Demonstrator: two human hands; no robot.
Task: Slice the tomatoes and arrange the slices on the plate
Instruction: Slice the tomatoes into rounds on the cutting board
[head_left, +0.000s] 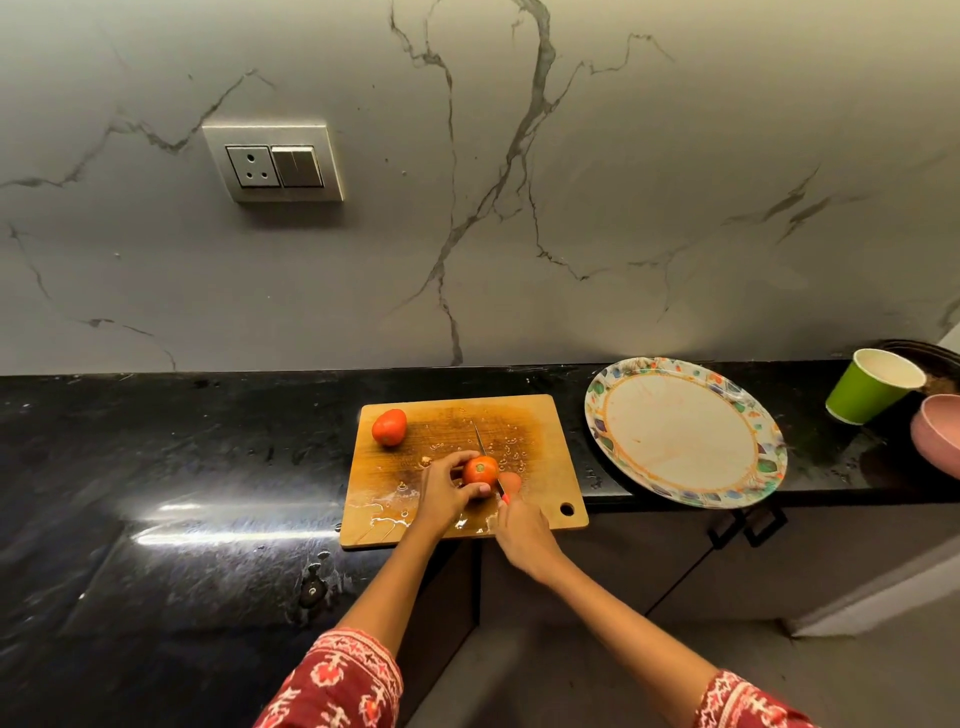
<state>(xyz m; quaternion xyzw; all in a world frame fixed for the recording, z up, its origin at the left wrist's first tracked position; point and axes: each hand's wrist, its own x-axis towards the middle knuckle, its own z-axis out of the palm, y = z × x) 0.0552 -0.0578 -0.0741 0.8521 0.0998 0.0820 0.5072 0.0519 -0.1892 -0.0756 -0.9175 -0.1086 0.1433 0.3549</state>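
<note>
Tomato (480, 470) under the knife sits on the near-middle part of the wooden cutting board (540, 441), stem scar facing up toward the camera. Left hand (445, 486) grasps it, fingers curled over its far side and thumb along its near side. Knife (485, 457) stands against the right side of this tomato, thin blade pointing away toward the wall, tip over the board's centre. Right hand (522, 525) is clenched round the knife's red handle, of which only a small part shows above the fingers. A pale reddish piece lies just right of the blade; whether it is a cut slice cannot be told.

Second tomato (389, 426), whole, rests on the far left corner of the board, well apart from the first. Board surface is wet, with droplets and a juice stain across the middle and a puddle along the near left edge. A hanging hole shows at the near right corner.

Plate (685, 434), round with a coloured patterned rim, lies on the black worktop (156, 467) just right of the board, carrying no slices, faint orange smears on its face. A green paper cup (872, 387) stands tilted to the right of the plate, and a pink bowl (937, 431) is cut by the right edge. Both sleeves (337, 680) are red with a white pattern. A socket and switch plate (274, 163) is set in the marbled wall
</note>
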